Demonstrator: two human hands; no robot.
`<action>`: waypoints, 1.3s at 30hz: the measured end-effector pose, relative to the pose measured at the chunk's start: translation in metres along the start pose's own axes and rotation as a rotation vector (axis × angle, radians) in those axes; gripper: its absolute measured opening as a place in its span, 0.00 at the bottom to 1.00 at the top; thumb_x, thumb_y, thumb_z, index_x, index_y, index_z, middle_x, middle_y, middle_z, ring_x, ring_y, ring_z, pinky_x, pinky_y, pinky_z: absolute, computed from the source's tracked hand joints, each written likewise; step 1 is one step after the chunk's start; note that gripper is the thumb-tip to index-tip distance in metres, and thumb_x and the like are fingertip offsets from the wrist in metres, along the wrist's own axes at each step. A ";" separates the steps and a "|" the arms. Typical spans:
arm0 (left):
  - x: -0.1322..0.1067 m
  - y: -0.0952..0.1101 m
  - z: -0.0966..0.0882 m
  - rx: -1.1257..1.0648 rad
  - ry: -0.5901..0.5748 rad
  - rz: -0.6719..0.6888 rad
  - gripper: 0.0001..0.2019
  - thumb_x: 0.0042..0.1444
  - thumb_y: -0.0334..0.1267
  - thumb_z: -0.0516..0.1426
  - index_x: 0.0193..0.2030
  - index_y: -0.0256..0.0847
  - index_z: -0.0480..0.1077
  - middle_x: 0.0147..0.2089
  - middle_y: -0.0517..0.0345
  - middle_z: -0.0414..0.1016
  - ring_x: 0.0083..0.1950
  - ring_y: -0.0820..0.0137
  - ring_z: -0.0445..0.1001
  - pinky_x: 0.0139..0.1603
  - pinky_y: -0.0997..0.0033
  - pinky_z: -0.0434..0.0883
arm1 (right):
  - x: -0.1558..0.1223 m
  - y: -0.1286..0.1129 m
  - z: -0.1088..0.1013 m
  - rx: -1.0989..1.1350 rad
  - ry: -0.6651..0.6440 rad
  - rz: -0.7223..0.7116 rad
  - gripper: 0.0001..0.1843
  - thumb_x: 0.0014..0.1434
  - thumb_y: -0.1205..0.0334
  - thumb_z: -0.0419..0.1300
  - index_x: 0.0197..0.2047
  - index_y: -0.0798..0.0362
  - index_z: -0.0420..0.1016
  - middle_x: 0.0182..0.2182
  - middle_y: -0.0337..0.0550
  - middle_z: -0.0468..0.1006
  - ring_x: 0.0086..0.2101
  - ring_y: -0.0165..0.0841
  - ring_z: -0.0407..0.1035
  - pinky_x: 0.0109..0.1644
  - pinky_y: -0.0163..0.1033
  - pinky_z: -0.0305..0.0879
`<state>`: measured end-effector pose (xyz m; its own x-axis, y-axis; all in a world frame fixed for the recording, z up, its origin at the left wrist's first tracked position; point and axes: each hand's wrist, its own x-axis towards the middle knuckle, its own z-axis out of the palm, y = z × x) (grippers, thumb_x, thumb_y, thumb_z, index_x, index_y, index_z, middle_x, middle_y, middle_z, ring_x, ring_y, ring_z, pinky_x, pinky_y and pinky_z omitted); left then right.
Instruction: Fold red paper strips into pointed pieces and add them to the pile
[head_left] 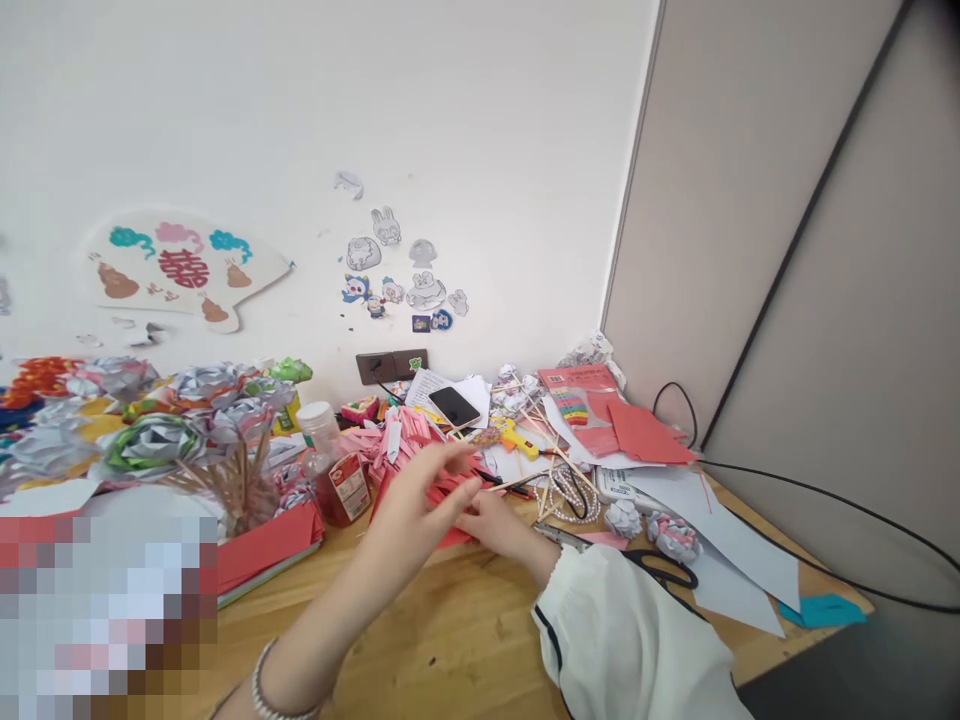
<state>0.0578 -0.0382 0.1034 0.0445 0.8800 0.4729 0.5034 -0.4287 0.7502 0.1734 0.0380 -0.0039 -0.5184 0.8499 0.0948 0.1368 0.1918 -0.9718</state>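
Note:
My left hand (429, 495) reaches over the cluttered middle of the table, a beaded bracelet on its wrist. Its thumb stands apart from the stretched fingers, and I see nothing held between them. Just to the right, my right hand (504, 524) rests low by some red paper (454, 540), its sleeve white. The left thumb covers part of its fingertips, so its grip on the paper is unclear. Behind both hands lie a heap of pink paper strips (401, 440), a yellow glue gun (517, 438) and a phone (454, 407).
Crumpled-paper flowers (154, 440) crowd the left, near a lidded jar (321, 430) and a red-labelled box (350, 487). To the right are a pearl string (562, 495), black-handled scissors (671, 570), white sheets (750, 540) and red paper (649, 432). A black cable (817, 485) crosses the right edge.

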 end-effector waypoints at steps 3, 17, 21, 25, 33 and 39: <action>0.004 -0.048 0.014 0.235 -0.070 -0.082 0.16 0.38 0.39 0.57 0.37 0.40 0.71 0.34 0.52 0.74 0.38 0.61 0.69 0.40 0.65 0.63 | 0.004 0.003 0.000 -0.025 0.003 -0.045 0.09 0.47 0.59 0.55 0.26 0.56 0.68 0.16 0.32 0.60 0.17 0.22 0.54 0.19 0.28 0.49; -0.017 -0.105 0.031 -0.230 0.087 -0.325 0.08 0.42 0.42 0.55 0.24 0.38 0.66 0.23 0.59 0.73 0.29 0.67 0.71 0.31 0.71 0.66 | 0.003 0.003 0.014 0.034 0.091 -0.150 0.14 0.50 0.53 0.51 0.30 0.57 0.69 0.23 0.38 0.69 0.23 0.26 0.61 0.25 0.30 0.55; -0.022 -0.111 0.041 -0.503 0.027 -0.394 0.11 0.40 0.37 0.56 0.33 0.37 0.64 0.30 0.56 0.75 0.33 0.66 0.73 0.34 0.68 0.68 | 0.000 0.002 0.017 -0.365 0.242 -0.259 0.11 0.53 0.63 0.48 0.30 0.55 0.71 0.23 0.40 0.71 0.25 0.29 0.62 0.29 0.33 0.56; -0.021 -0.111 0.043 -0.637 0.012 -0.465 0.14 0.36 0.37 0.58 0.33 0.37 0.65 0.30 0.55 0.76 0.34 0.64 0.73 0.34 0.67 0.68 | -0.004 0.003 0.014 -0.621 0.284 -0.393 0.17 0.55 0.67 0.45 0.46 0.52 0.66 0.37 0.45 0.73 0.35 0.32 0.66 0.40 0.36 0.58; -0.022 -0.116 0.042 -0.500 0.023 -0.424 0.13 0.42 0.44 0.55 0.29 0.35 0.68 0.28 0.56 0.75 0.33 0.66 0.71 0.35 0.69 0.66 | -0.014 -0.006 0.015 -1.022 0.243 -0.488 0.20 0.58 0.63 0.43 0.54 0.54 0.56 0.36 0.48 0.70 0.36 0.35 0.62 0.39 0.39 0.58; -0.021 -0.104 0.040 -0.384 -0.026 -0.404 0.16 0.43 0.49 0.53 0.27 0.35 0.70 0.27 0.56 0.75 0.34 0.65 0.70 0.35 0.70 0.65 | -0.009 -0.001 0.019 -1.186 0.240 -0.504 0.22 0.56 0.67 0.45 0.55 0.56 0.53 0.33 0.48 0.68 0.34 0.36 0.60 0.33 0.39 0.58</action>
<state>0.0391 -0.0039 -0.0032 -0.0625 0.9925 0.1051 0.1345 -0.0960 0.9863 0.1625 0.0208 -0.0081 -0.5852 0.6002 0.5453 0.6917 0.7204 -0.0507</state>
